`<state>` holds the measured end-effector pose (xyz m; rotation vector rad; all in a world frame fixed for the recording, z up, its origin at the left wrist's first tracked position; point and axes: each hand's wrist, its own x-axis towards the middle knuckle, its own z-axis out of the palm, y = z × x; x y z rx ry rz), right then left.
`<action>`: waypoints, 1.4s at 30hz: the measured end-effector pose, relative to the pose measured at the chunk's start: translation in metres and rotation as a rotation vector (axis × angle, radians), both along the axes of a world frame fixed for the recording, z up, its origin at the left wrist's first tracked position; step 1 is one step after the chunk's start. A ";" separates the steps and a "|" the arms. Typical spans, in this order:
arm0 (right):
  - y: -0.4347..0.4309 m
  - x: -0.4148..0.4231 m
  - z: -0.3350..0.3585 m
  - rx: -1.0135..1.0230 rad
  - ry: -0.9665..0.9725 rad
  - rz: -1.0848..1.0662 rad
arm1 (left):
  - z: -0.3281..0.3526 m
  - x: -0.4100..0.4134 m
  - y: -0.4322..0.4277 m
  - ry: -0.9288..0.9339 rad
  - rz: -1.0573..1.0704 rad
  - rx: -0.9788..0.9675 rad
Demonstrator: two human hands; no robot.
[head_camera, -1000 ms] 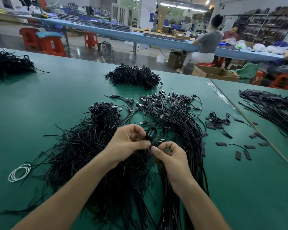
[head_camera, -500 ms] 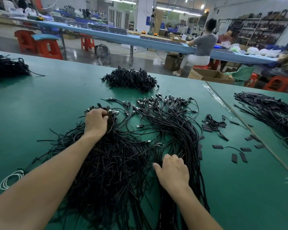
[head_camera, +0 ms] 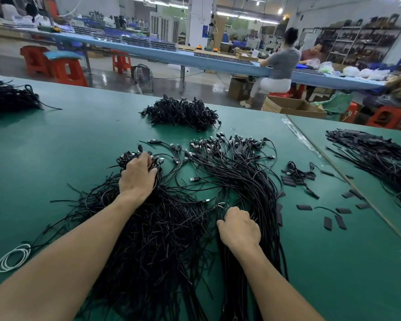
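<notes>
Nothing legible anywhere in the frame: no text, label, brand, number or sign clear enough to read. Blue panel (head_camera: 204,31) on the white pillar (head_camera: 196,17), upper centre of the frame: too small and blurred to make out. Cardboard box (head_camera: 292,108) past the far edge of the tabletop (head_camera: 79,140), right of centre: plain brown faces, no print to be read.
</notes>
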<state>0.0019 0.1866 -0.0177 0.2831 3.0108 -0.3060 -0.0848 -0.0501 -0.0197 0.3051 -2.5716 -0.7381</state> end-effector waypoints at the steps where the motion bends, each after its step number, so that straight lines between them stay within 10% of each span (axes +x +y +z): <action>1: -0.001 -0.001 0.000 -0.014 0.005 -0.004 | 0.000 -0.001 -0.001 0.001 0.013 0.053; 10: 0.004 -0.006 0.013 -0.702 0.151 -0.228 | 0.006 0.008 0.018 -0.138 -0.053 -0.282; 18: -0.030 0.027 0.068 -1.071 0.267 0.258 | 0.019 0.049 0.098 -0.176 -0.874 -0.043; 25: -0.011 0.034 0.077 -0.945 0.556 0.329 | 0.015 0.043 0.087 -0.129 -0.464 0.660; 31: 0.049 0.009 0.035 -0.599 0.639 -0.055 | 0.024 0.057 0.074 0.407 -0.488 0.436; 35: 0.078 0.002 0.027 -0.918 0.559 -0.255 | 0.034 0.083 0.099 0.581 -0.812 0.147; 42: 0.093 0.002 0.029 -0.986 0.551 -0.301 | 0.034 0.085 0.099 0.570 -0.712 0.058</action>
